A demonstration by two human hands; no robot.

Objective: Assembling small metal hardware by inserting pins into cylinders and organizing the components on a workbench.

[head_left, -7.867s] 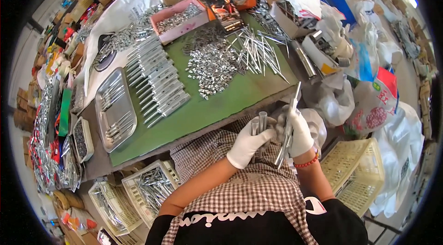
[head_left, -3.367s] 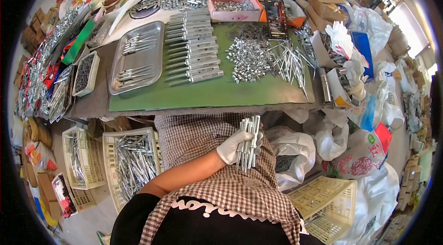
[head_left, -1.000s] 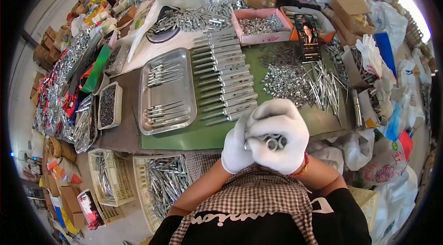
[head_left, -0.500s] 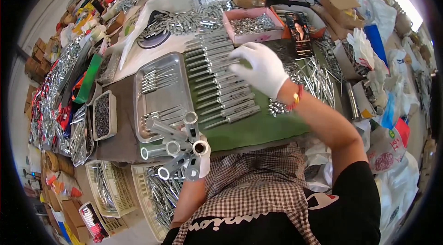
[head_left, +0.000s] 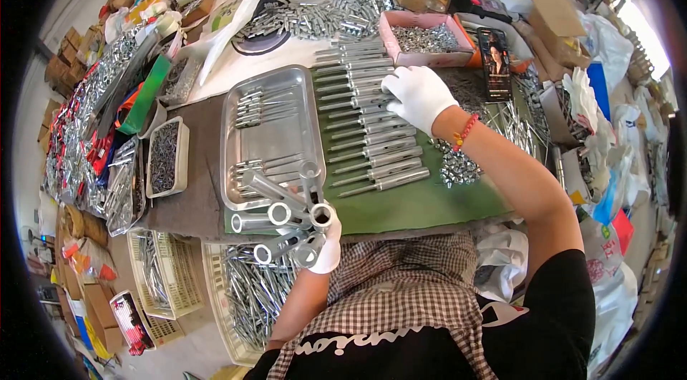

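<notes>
My left hand (head_left: 328,250), in a white glove, is closed around a bunch of several hollow metal tubes (head_left: 281,214), their open ends fanning up over the tray's near edge. My right hand (head_left: 421,98), also gloved, reaches over a long row of metal tubes with thin rods sticking out of their left ends (head_left: 384,152). Its fingers are bent and closed on the right end of a tube in the upper half of that row; the fingertips partly hide the grip. Left of the row, a steel tray (head_left: 270,138) holds two groups of thin metal rods with thicker ends.
A pink box (head_left: 387,34) of small metal parts stands behind the row. Loose fittings (head_left: 458,165) lie right of it, near a phone (head_left: 495,64). A pile of short metal pieces (head_left: 315,18) covers a white sack. Crates (head_left: 215,273) of metal parts stand below the table's front edge.
My right hand has come down onto the row, and its spread fingers have closed on a tube end. The left hand still holds its bunch. The whole view has shifted slightly.
</notes>
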